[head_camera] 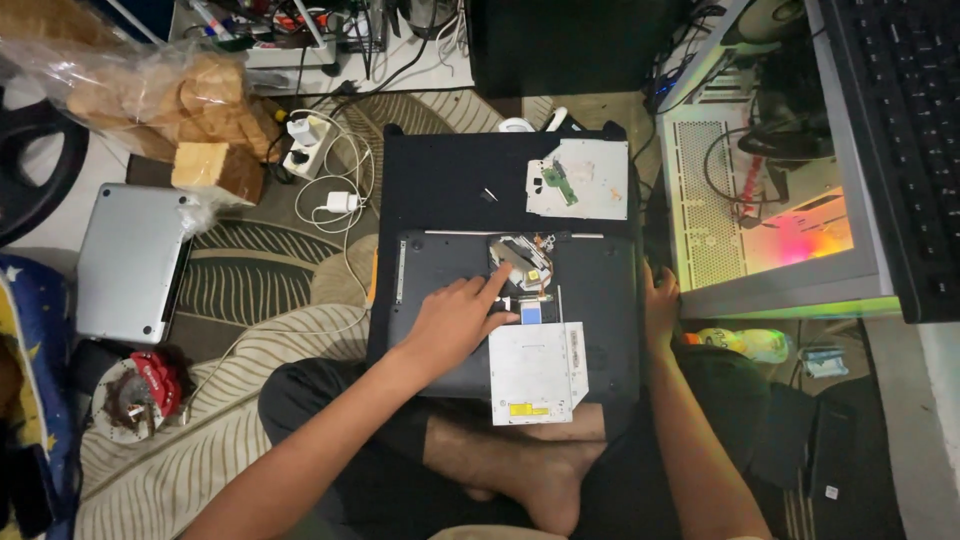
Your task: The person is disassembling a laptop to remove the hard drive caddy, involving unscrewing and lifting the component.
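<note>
- left hand: index finger stretched out, other fingers curled, tip touching the exposed parts inside the laptop base on the lap;
- right hand: fingers curled over the base's right edge; silver drive just beside the left hand.

A leaf-patterned rug carries a silver laptop at left and a white power strip farther off.

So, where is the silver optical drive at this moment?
In the head view, the silver optical drive lies on the dark laptop base near its front edge, just right of the left hand.
</note>
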